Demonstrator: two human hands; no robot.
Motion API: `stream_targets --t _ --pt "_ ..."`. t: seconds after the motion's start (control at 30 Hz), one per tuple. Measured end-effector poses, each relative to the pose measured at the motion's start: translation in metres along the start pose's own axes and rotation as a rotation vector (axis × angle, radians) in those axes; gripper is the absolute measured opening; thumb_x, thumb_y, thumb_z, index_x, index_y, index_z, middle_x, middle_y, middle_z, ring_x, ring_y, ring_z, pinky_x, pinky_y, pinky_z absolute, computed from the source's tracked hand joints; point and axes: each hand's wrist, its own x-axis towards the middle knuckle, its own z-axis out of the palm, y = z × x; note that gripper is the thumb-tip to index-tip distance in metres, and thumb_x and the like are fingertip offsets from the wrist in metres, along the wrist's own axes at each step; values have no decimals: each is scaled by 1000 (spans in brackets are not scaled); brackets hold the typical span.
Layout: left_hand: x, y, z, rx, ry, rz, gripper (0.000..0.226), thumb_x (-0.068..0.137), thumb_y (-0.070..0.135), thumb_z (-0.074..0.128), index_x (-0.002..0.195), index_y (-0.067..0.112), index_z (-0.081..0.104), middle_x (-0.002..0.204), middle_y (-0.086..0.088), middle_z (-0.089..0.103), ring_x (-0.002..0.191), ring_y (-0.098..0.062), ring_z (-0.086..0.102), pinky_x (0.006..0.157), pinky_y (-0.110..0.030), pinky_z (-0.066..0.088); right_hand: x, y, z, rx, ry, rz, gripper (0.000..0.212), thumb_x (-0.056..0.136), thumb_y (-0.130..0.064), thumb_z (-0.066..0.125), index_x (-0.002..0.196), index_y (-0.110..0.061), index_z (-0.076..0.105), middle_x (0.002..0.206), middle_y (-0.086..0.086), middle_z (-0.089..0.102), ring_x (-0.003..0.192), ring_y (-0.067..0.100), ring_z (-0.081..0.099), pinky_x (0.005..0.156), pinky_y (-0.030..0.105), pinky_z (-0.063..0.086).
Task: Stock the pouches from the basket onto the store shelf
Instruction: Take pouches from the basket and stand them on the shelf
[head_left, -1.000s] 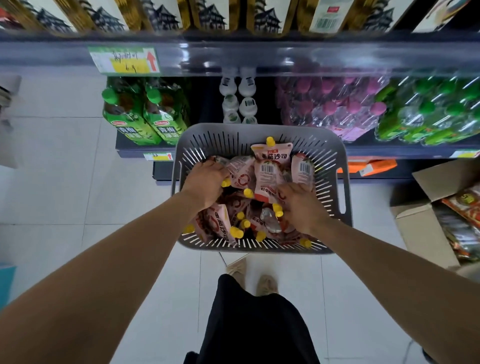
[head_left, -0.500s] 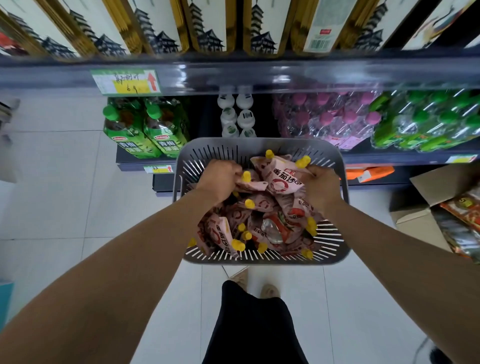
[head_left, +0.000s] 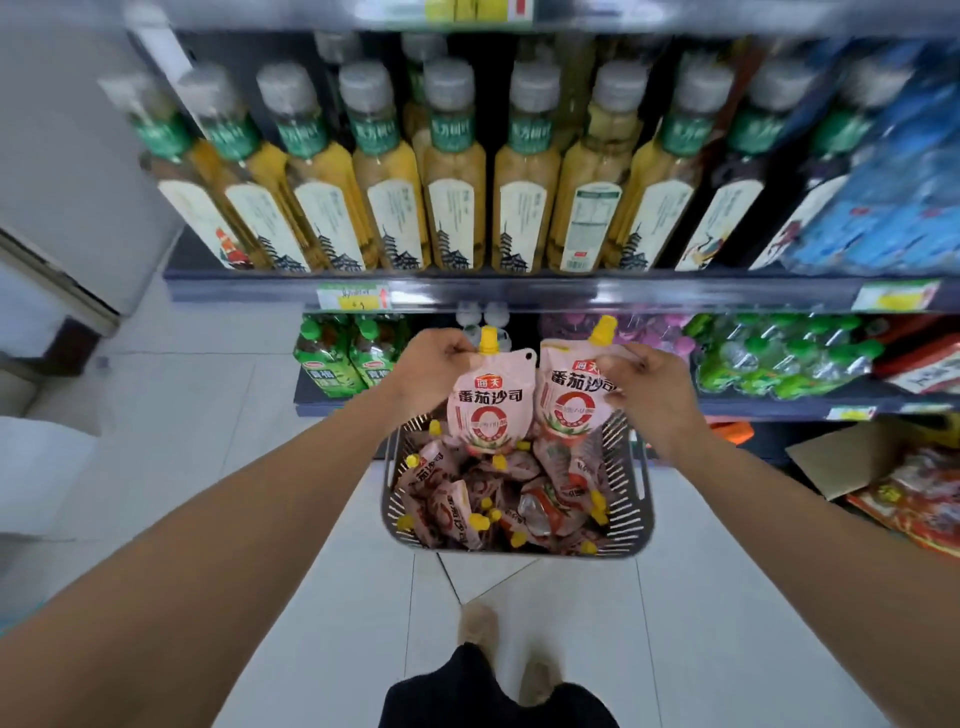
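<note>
A grey slotted basket stands on the floor below me, filled with several pink pouches with yellow caps. My left hand grips one pink pouch by its top corner, upright above the basket. My right hand holds a second pink pouch right beside the first, its yellow spout pointing up. Both pouches hang in front of the shelf edge.
The shelf above carries a row of yellow drink bottles. The lower shelf holds green tea bottles at left and green-capped bottles at right. An open cardboard box with red packets sits on the floor at right.
Both hands have risen out of the basket, each carrying one pouch. My head has tilted up, so the upper shelf of yellow bottles has come into view.
</note>
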Motion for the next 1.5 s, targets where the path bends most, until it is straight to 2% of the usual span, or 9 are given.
stream_targets --t 0.27,0.4,0.47,0.53,0.67,0.8,1.03,1.37,1.5 --pt "-80 90 -64 101 148 158 13 93 14 53 84 5 57 68 -2 48 63 -13 41 57 -25 32 -63 -104 -5 -61 -45 -246 9 90 -6 58 86 -5 66 79 5 67 70 17 60 57 22 53" --pt "-117 130 -101 85 240 219 14 92 11 53 84 3 60 72 -6 53 67 -16 47 63 -29 41 -88 -156 -6 -82 -65 -411 10 88 -10 61 85 -6 69 89 15 71 80 27 66 70 40 56" --pt "-133 150 -121 89 279 255 16 93 9 52 78 6 58 72 -7 55 66 -13 50 66 -28 43 -101 -182 -4 -71 -84 -487 12 89 -11 60 91 -2 69 85 12 70 72 19 65 63 32 56" --pt "-148 167 -140 100 324 289 24 93 9 52 69 13 55 65 -2 53 57 -5 50 57 -16 42 -113 -205 -2 -71 -93 -550 10 89 -11 60 84 -9 68 82 8 70 68 14 64 61 27 54" --pt "-171 195 -181 71 420 358 28 93 9 52 67 19 55 65 -1 57 52 -1 54 58 -18 45 -126 -250 12 -24 -107 -632 16 89 -13 59 74 -15 63 78 4 71 67 13 66 63 31 55" --pt "-180 210 -225 66 502 397 23 94 14 52 71 19 54 75 0 62 69 -10 60 66 -20 49 -127 -290 38 -34 -100 -727 14 89 -16 60 76 -17 65 80 -1 71 78 15 69 66 32 57" --pt "-159 216 -316 80 637 473 16 94 12 51 78 11 54 76 0 62 69 -6 60 54 -9 48 -105 -352 103 -92 -29 -846 19 88 -19 61 69 -18 63 75 0 69 72 16 66 56 27 50" --pt "-65 199 -432 89 699 463 27 93 11 53 67 18 54 84 -8 62 83 -21 59 79 -33 51 -36 -412 204 -133 51 -830 16 89 -22 60 86 -9 69 88 7 73 82 22 70 74 40 58" --pt "-26 186 -451 59 692 457 24 92 7 53 69 15 55 80 -8 61 77 -19 56 65 -22 46 -12 -417 227 -140 61 -789 16 90 -19 59 83 -8 68 87 7 72 81 22 69 71 36 57"
